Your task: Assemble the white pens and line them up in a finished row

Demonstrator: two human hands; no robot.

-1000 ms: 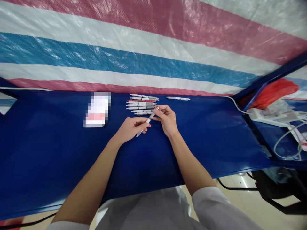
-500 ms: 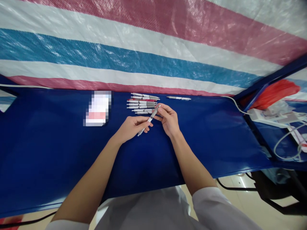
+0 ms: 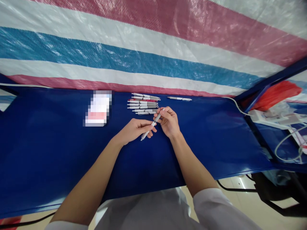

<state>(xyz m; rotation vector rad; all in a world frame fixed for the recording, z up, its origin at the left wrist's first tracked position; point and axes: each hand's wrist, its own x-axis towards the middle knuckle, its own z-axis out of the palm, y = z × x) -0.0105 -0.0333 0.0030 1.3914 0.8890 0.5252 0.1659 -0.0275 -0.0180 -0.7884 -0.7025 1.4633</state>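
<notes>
A white pen with a grey grip (image 3: 146,133) is held slantwise above the table, its metal tip pointing up and to the right. My left hand (image 3: 133,130) pinches the middle of its barrel between thumb and fingers. At the tip end, the thumb and fingers of my right hand (image 3: 170,123) close on the grey grip. Just beyond my hands lies a row of several similar pens (image 3: 142,104), stacked side by side, one of them with red on it. Another single pen (image 3: 179,98) lies apart to the right of the row.
The blue table (image 3: 59,159) runs up to a striped plastic sheet (image 3: 144,60) at the back. A blurred-out white and pink item (image 3: 98,108) lies to the left. At the right are a red plastic bag (image 3: 275,94), a white power strip (image 3: 266,118) and cables.
Both hands and the pen have shifted slightly to the right and nearer to me. The grip on the pen looks the same, and the other pens stay in place.
</notes>
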